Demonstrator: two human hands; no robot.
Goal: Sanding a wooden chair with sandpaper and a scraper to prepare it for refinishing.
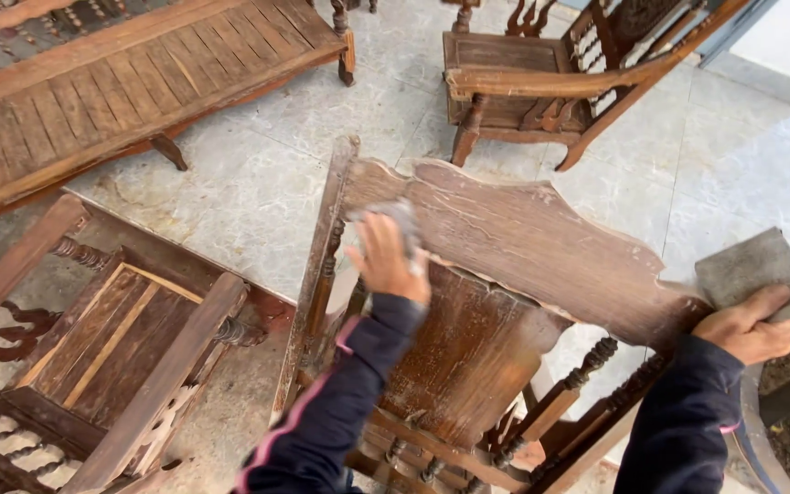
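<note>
My left fingers (386, 240) press a grey sanding pad (401, 220) flat against the carved back of the wooden chair (523, 242) in front of me, its top rail scuffed pale and dusty. My right fingers (761, 306) pinch a second grey sanding sheet (750, 265) at the chair's far corner. Pale stone floor tiles (258, 183) lie underneath. A slatted wooden bench (112, 91), a second chair (541, 82) and an armchair (112, 348) stand around.
</note>
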